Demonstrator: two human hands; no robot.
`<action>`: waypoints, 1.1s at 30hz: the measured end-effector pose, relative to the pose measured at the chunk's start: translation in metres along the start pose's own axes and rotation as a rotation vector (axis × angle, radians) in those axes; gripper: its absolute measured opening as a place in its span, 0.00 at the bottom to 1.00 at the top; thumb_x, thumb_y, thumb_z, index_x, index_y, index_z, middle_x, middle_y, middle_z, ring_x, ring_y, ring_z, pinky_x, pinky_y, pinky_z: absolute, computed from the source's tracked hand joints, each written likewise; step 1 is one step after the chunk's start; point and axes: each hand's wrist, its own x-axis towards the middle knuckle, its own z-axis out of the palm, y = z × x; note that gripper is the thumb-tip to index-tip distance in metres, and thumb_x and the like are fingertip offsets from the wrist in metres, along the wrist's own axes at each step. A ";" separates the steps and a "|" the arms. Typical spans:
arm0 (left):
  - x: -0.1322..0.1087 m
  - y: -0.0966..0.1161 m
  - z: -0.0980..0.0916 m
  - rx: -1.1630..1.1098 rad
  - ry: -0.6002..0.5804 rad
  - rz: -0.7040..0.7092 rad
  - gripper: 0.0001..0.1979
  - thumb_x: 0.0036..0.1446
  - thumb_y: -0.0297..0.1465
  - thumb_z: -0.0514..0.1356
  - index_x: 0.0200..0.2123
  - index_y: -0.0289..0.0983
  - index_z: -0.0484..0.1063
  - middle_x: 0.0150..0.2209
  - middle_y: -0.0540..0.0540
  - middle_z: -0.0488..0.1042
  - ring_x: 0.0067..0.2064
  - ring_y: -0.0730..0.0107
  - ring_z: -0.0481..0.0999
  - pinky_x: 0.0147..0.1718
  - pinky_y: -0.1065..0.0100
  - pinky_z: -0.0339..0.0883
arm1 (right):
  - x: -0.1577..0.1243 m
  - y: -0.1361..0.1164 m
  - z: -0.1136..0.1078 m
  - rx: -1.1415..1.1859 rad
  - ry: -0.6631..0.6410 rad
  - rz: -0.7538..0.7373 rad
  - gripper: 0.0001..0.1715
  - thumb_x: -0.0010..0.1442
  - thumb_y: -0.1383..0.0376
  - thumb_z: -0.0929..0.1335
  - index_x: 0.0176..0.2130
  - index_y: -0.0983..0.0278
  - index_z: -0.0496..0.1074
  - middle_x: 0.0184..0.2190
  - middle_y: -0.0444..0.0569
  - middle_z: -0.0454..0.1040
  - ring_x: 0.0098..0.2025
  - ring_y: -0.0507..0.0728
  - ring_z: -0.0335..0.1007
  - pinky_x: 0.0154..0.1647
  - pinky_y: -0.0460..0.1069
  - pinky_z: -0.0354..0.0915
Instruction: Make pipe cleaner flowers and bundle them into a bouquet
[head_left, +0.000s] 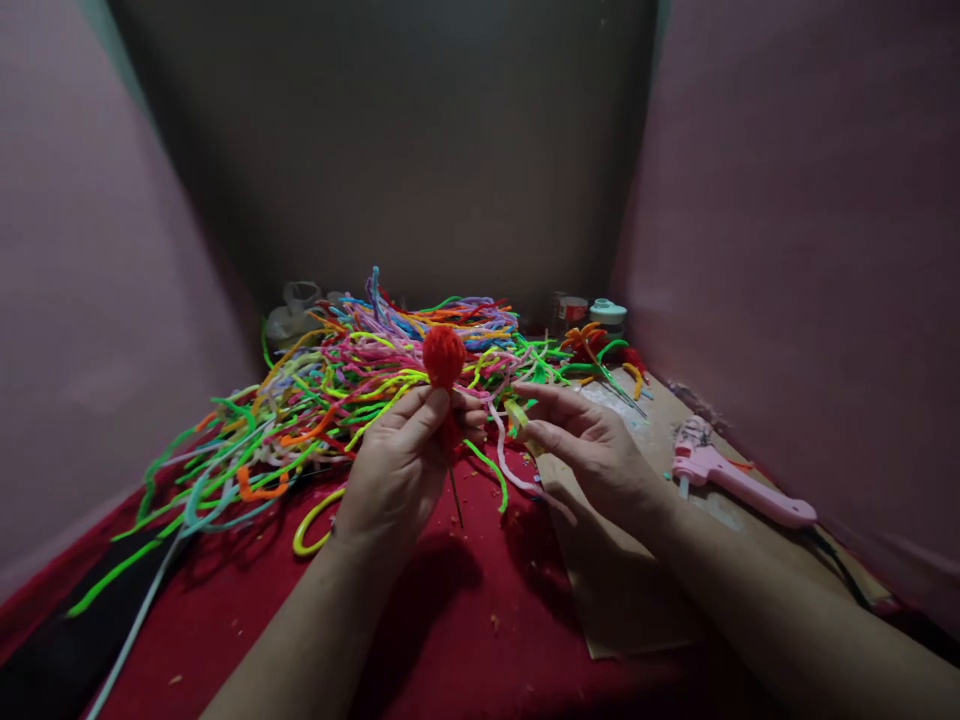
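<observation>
Upright in my left hand (pixel 405 445) is a red pipe-cleaner flower bud (pixel 443 356), pinched at its base between thumb and fingers. Its thin dark wire stem (pixel 456 495) points down below the hand. My right hand (pixel 592 445), just to the right, closes thumb and forefinger on a yellowish-green strip of tape (pixel 517 416). The two hands are close together but apart, above the near edge of the pile. A pale pink pipe cleaner (pixel 504 450) and a green one (pixel 491 475) lie behind and below the gap between them.
A big heap of coloured pipe cleaners (pixel 360 380) spreads across the red cloth (pixel 465 640). On the right, a pink glue gun (pixel 742 485) lies on a cardboard sheet (pixel 630 600). Finished-looking orange petals (pixel 586 342) and a jar with a mint lid (pixel 607 312) stand behind.
</observation>
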 end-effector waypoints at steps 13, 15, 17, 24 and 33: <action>-0.002 -0.027 0.012 0.506 0.161 0.190 0.09 0.53 0.34 0.58 0.25 0.35 0.68 0.20 0.55 0.62 0.22 0.79 0.58 0.22 0.76 0.55 | -0.013 0.009 0.016 0.280 -0.122 0.241 0.08 0.50 0.67 0.72 0.35 0.61 0.73 0.30 0.43 0.73 0.33 0.51 0.69 0.38 0.49 0.65; -0.004 -0.028 0.012 0.546 0.136 0.207 0.08 0.54 0.33 0.57 0.26 0.35 0.69 0.21 0.54 0.64 0.23 0.78 0.60 0.23 0.75 0.55 | -0.014 0.009 0.018 0.265 -0.151 0.242 0.07 0.51 0.67 0.71 0.34 0.62 0.73 0.30 0.43 0.72 0.32 0.50 0.68 0.36 0.48 0.65; -0.005 -0.030 0.013 0.583 0.104 0.235 0.07 0.54 0.32 0.56 0.27 0.36 0.69 0.23 0.53 0.66 0.25 0.76 0.62 0.26 0.75 0.57 | -0.013 0.008 0.018 0.236 -0.154 0.236 0.06 0.51 0.66 0.71 0.32 0.63 0.72 0.28 0.43 0.71 0.30 0.50 0.67 0.34 0.47 0.64; -0.004 -0.031 0.011 0.735 0.072 0.268 0.07 0.55 0.30 0.54 0.28 0.35 0.70 0.24 0.53 0.67 0.27 0.76 0.64 0.29 0.74 0.57 | -0.018 0.001 0.020 -0.274 -0.099 -0.058 0.05 0.58 0.67 0.65 0.29 0.63 0.66 0.28 0.44 0.64 0.31 0.51 0.60 0.33 0.47 0.59; 0.005 -0.024 0.004 0.257 0.158 -0.048 0.11 0.49 0.36 0.61 0.26 0.35 0.66 0.17 0.57 0.59 0.16 0.83 0.53 0.15 0.77 0.45 | -0.025 -0.008 0.016 -0.264 -0.121 -0.165 0.09 0.62 0.63 0.62 0.31 0.62 0.66 0.28 0.45 0.64 0.31 0.52 0.60 0.32 0.49 0.59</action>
